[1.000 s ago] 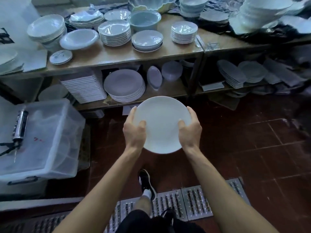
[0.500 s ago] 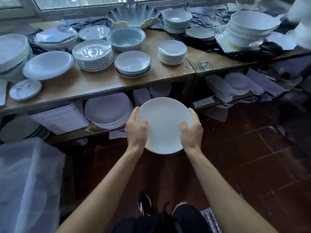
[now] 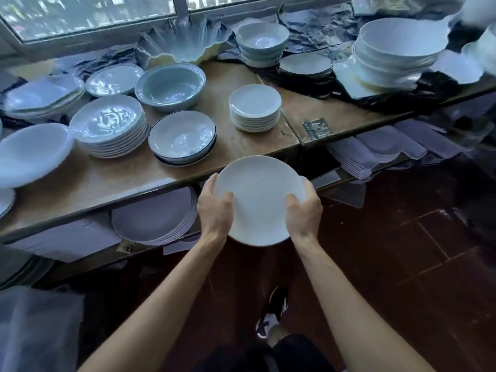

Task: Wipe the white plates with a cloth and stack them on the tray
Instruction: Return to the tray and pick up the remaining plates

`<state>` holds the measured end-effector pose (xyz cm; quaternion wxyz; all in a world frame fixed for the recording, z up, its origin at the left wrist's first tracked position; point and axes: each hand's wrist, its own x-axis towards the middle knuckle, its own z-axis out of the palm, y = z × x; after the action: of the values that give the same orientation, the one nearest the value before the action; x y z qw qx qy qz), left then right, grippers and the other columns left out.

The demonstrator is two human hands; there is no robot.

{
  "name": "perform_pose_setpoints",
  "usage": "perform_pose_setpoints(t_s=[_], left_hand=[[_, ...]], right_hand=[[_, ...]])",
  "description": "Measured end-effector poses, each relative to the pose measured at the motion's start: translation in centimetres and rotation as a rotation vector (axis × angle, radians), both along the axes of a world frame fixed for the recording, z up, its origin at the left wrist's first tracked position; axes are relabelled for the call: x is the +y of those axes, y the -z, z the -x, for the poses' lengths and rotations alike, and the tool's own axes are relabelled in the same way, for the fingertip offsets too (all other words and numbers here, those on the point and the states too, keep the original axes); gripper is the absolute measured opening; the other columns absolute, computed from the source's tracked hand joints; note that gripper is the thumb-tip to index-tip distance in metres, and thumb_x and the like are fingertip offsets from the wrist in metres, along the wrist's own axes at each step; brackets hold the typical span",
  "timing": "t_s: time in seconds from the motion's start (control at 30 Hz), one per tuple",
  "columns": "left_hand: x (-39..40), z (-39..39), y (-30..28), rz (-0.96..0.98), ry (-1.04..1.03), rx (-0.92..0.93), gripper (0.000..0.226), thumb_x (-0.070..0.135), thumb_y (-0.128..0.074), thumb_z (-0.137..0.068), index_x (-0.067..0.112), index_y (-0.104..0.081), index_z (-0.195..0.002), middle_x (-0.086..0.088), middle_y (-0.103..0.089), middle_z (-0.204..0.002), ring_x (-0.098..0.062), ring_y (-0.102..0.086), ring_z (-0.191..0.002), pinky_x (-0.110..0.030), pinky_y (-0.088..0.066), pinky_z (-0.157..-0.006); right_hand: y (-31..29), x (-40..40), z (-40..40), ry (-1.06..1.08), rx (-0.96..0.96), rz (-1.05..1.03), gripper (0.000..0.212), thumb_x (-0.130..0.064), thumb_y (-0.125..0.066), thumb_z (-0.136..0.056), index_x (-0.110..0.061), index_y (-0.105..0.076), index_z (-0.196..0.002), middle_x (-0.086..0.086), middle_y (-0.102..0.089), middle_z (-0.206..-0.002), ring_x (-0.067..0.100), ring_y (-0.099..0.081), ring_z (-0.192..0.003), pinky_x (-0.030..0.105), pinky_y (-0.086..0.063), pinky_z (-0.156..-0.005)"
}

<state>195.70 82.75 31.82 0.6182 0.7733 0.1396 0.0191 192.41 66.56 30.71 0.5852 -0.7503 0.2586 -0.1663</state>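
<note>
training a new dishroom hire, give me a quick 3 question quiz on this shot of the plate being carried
1. True or false: only one hand holds the white plate.
2. Which sits nearest the plate on the wooden table? A) the dark-rimmed bowls B) the big stack of white bowls C) the scalloped dish
3. Fill in: the stack of small white plates stands on the ____ shelf, upper or lower.

Key: 1 false, the left hand and right hand both grip its rim. 2 A. 3 upper.
</note>
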Motion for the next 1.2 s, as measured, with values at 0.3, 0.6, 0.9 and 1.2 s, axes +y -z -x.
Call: perform_pose_setpoints(t_s=[0.3, 0.6, 0.9, 1.2], left_hand=[[-5.3, -9.6, -0.2, -0.016, -0.077, 0.065, 0.059, 0.019, -0.057, -0.071, 0.025, -0.064, -0.129, 0.004, -0.071, -0.117, -0.021, -0.066, -0.109, -0.05, -0.053, -0.099], [-7.8, -18.3, 1.6, -0.039, -0.089, 0.139, 0.049, 0.025, -0.056, -0.074, 0.025, -0.067, -0.121, 0.007, -0.072, -0.109, -0.024, -0.064, -0.106, -0.046, -0.054, -0.094], [-8.8, -30.6, 3.8, 0.058, -0.052, 0.2, 0.031, 0.027, -0.054, -0.076, 0.046, -0.069, -0.096, 0.017, -0.071, -0.086, -0.015, -0.067, -0.087, -0.04, -0.056, -0.072], [-8.5, -39.6, 4.8, 0.0, -0.038, 0.184, 0.046, 0.037, -0.052, -0.076, 0.035, -0.066, -0.12, 0.004, -0.065, -0.126, -0.021, -0.062, -0.112, -0.047, -0.053, -0.095]], right_hand=[[-1.1, -5.7, -10.6, -0.09, -0.022, 0.02, 0.034, -0.007, -0.052, -0.079, -0.032, -0.061, -0.101, -0.013, -0.069, -0.091, -0.003, -0.061, -0.084, 0.005, -0.041, -0.061], [0.8, -8.4, -18.6, -0.121, 0.036, 0.002, 0.041, -0.007, -0.051, -0.08, -0.031, -0.061, -0.112, -0.011, -0.069, -0.1, 0.004, -0.063, -0.091, 0.012, -0.046, -0.067], [2.0, -9.0, -30.7, -0.115, 0.07, 0.063, 0.038, -0.008, -0.051, -0.081, -0.032, -0.06, -0.11, -0.016, -0.067, -0.095, -0.013, -0.058, -0.086, 0.003, -0.041, -0.058], [2.6, -8.2, -39.2, -0.101, 0.171, 0.083, 0.043, -0.01, -0.052, -0.082, -0.039, -0.054, -0.114, -0.017, -0.066, -0.093, -0.013, -0.056, -0.082, 0.006, -0.041, -0.051]])
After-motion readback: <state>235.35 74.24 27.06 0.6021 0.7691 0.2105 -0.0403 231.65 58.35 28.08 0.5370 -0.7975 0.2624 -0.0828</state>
